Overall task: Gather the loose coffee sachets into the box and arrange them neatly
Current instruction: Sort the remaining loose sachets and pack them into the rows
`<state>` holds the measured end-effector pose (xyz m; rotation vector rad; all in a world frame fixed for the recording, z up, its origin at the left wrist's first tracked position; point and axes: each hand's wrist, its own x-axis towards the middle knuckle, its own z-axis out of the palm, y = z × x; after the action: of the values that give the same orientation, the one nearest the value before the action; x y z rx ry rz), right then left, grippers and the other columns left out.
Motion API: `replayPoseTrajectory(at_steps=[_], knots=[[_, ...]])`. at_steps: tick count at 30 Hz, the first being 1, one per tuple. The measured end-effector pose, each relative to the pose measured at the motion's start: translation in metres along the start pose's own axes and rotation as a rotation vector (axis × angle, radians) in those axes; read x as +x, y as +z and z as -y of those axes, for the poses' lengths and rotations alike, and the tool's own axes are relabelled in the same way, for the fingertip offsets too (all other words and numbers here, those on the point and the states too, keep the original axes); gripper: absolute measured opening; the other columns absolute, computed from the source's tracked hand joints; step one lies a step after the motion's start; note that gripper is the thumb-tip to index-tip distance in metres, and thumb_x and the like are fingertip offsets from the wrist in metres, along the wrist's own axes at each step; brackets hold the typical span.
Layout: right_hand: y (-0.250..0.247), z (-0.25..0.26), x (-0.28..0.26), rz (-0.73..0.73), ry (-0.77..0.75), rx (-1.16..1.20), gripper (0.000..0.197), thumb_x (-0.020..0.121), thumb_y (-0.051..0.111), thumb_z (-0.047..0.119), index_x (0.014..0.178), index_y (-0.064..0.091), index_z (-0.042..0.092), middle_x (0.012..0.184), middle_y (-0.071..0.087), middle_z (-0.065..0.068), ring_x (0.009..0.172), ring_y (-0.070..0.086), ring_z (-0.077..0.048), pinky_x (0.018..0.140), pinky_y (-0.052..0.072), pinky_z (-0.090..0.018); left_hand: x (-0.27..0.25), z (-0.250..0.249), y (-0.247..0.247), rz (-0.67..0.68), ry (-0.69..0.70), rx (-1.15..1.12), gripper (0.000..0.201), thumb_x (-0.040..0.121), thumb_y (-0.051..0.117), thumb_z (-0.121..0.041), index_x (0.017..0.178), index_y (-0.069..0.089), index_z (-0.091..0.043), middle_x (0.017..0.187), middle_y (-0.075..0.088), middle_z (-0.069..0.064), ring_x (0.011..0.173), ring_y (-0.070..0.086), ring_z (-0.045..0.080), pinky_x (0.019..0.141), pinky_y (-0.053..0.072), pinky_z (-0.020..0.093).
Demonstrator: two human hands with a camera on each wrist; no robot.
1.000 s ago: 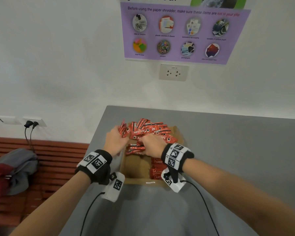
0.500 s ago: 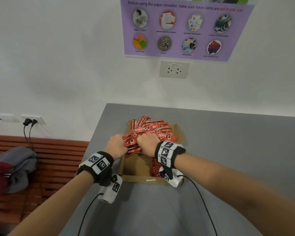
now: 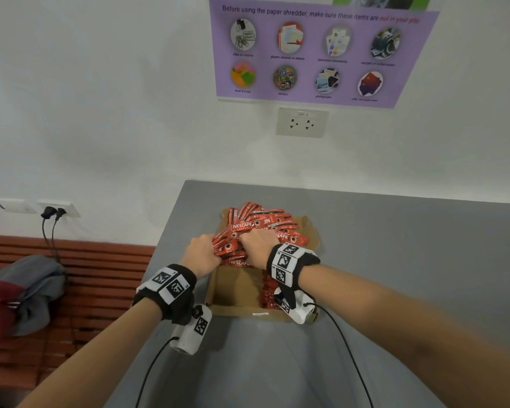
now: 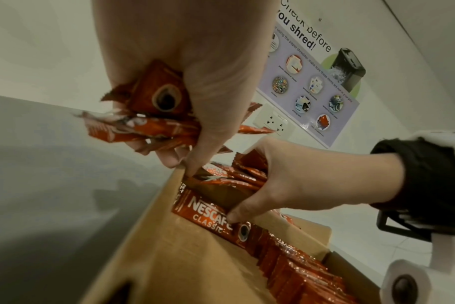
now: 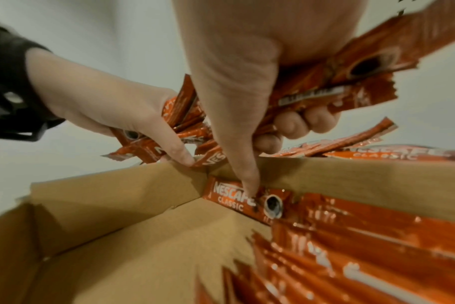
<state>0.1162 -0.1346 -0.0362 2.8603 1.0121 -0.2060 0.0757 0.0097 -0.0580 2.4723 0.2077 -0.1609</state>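
Together, left hand [image 3: 203, 252] and right hand [image 3: 257, 248] fingers clamped on sachets [image 3: 259, 223] over box [image 3: 233, 290]

The coffee sachets [image 3: 258, 228] are red with white lettering and a small dark cup of coffee printed on each. The box [image 3: 233, 290] is plain brown cardboard. The table [image 3: 395, 245] is flat grey. Both wristbands [image 3: 171, 290] are black with white panels bearing black square-code patterns. The wall [image 3: 100, 98] is white, and the poster [image 3: 321, 54] on it is lilac with 8 round multicoloured pictures and dark and red lettering. The socket [image 3: 302, 122] is off-white. The bench [image 3: 100, 275] is reddish-brown slats; the garment [image 3: 21, 293] on it is grey and maroon.
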Motion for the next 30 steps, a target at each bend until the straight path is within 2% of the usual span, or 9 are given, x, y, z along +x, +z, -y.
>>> replayPoseTrajectory(at_steps=[5,9,12,15,17,21,25,28,30], knots=[[0.000,-0.008,0.003,0.035,0.038,0.155,0.015,0.083,0.065,0.022,0.089,0.059,0.010,0.086,0.064,-0.005,0.078,0.062,-0.023,0.064,0.049,-0.031,-0.005,-0.004,-0.003,-0.072,0.007,-0.083,0.006,0.088,0.062,-0.014,0.090,0.059,-0.010,0.091,0.067,0.009,0.078,0.061,0.017,0.071,0.046,0.024],[-0.012,-0.024,-0.008,-0.066,0.084,0.354,0.021,0.085,0.063,0.029,0.089,0.058,0.009,0.078,0.057,-0.001,0.067,0.054,-0.017,0.053,0.042,-0.024,-0.012,-0.017,-0.014,-0.228,0.038,-0.299,0.014,0.089,0.061,-0.015,0.076,0.056,-0.011,0.067,0.060,-0.002,0.056,0.053,0.009,0.055,0.041,0.020],[-0.013,-0.026,-0.022,-0.121,0.055,0.361,0.025,0.087,0.062,0.030,0.097,0.058,0.007,0.084,0.063,-0.004,0.068,0.060,-0.019,0.056,0.048,-0.026,-0.018,-0.030,-0.017,-0.110,0.026,-0.592,0.016,0.088,0.063,-0.015,0.073,0.057,-0.016,0.061,0.060,-0.001,0.046,0.057,0.006,0.051,0.046,0.020],[-0.012,-0.025,-0.034,-0.217,0.028,0.270,0.026,0.090,0.059,0.032,0.102,0.056,0.009,0.090,0.064,-0.004,0.073,0.061,-0.019,0.062,0.049,-0.028,-0.021,-0.040,-0.013,0.047,-0.012,-0.842,0.006,0.089,0.060,-0.009,0.084,0.061,-0.012,0.067,0.063,0.004,0.047,0.059,0.006,0.052,0.053,0.019],[-0.012,-0.029,-0.041,-0.273,0.053,0.230,0.023,0.091,0.058,0.026,0.106,0.054,0.009,0.095,0.064,-0.005,0.081,0.062,-0.021,0.066,0.050,-0.030,-0.021,-0.042,-0.013,0.067,-0.058,-0.956,0.008,0.091,0.055,-0.005,0.087,0.060,-0.009,0.067,0.062,0.006,0.046,0.058,0.008,0.049,0.052,0.019],[-0.008,-0.032,-0.049,-0.284,0.070,0.200,0.024,0.090,0.058,0.027,0.107,0.052,0.010,0.100,0.064,-0.006,0.086,0.063,-0.023,0.071,0.052,-0.034,-0.023,-0.043,-0.014,0.131,-0.054,-0.996,0.009,0.085,0.064,-0.013,0.092,0.064,-0.007,0.070,0.069,0.004,0.053,0.063,0.011,0.055,0.054,0.021],[-0.005,-0.031,-0.052,-0.219,0.002,0.288,0.038,0.088,0.058,0.042,0.110,0.056,0.011,0.099,0.066,-0.003,0.085,0.064,-0.019,0.072,0.052,-0.031,-0.023,-0.044,-0.010,0.074,-0.056,-0.902,0.014,0.081,0.069,-0.009,0.094,0.064,-0.008,0.079,0.069,0.005,0.053,0.064,0.007,0.052,0.053,0.020],[-0.003,-0.042,-0.057,-0.169,-0.007,0.439,0.044,0.086,0.056,0.048,0.111,0.058,0.012,0.103,0.068,-0.002,0.088,0.064,-0.017,0.078,0.053,-0.032,-0.021,-0.040,-0.009,0.018,-0.052,-0.917,0.014,0.081,0.070,-0.011,0.094,0.065,-0.010,0.093,0.070,0.011,0.074,0.068,0.020,0.067,0.057,0.030],[0.000,-0.050,-0.063,-0.138,-0.002,0.539,0.047,0.085,0.058,0.048,0.113,0.058,0.011,0.107,0.066,-0.001,0.090,0.063,-0.015,0.081,0.052,-0.030,-0.021,-0.037,-0.010,-0.014,-0.052,-0.901,0.010,0.082,0.069,-0.010,0.091,0.065,-0.010,0.093,0.070,0.013,0.080,0.065,0.027,0.072,0.055,0.035]])
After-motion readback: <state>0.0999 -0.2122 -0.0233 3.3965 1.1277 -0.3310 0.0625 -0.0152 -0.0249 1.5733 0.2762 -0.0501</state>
